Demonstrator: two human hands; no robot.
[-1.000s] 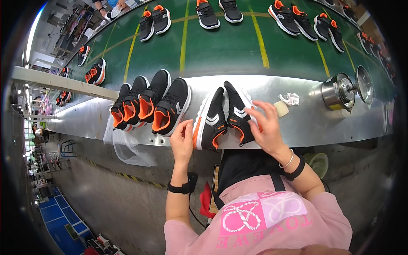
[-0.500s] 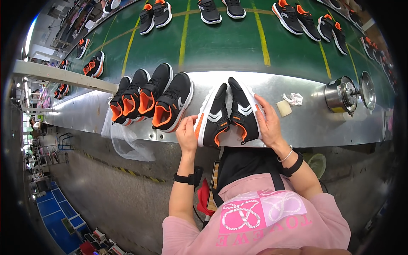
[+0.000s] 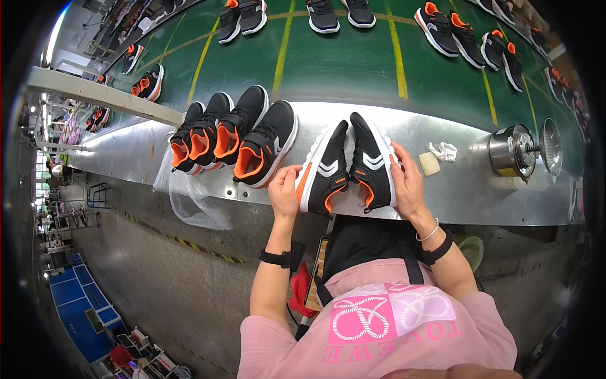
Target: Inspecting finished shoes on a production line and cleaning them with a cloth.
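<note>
A pair of black sneakers with white soles and orange lining is held over the front edge of the metal bench (image 3: 454,202), uppers turned toward each other and toes pointing away. My left hand (image 3: 285,191) grips the left sneaker (image 3: 325,170) by its sole near the heel. Around the outer sole of the right sneaker (image 3: 371,161), my right hand (image 3: 407,183) is closed, thumb along its side. Left of the pair, several matching sneakers (image 3: 268,142) stand in a row, toes away from me.
Beyond the bench runs a green conveyor (image 3: 353,63) with yellow lines, carrying more sneakers. On the right are a beige block (image 3: 429,164), a crumpled white cloth (image 3: 444,151) and a metal pot (image 3: 511,151). A pale bar (image 3: 101,95) crosses at left, above a clear plastic bag (image 3: 196,205).
My view has shifted slightly, so the bench and conveyor sit a little differently in the picture. Both hands keep their hold on the sneakers, whose pose is nearly the same.
</note>
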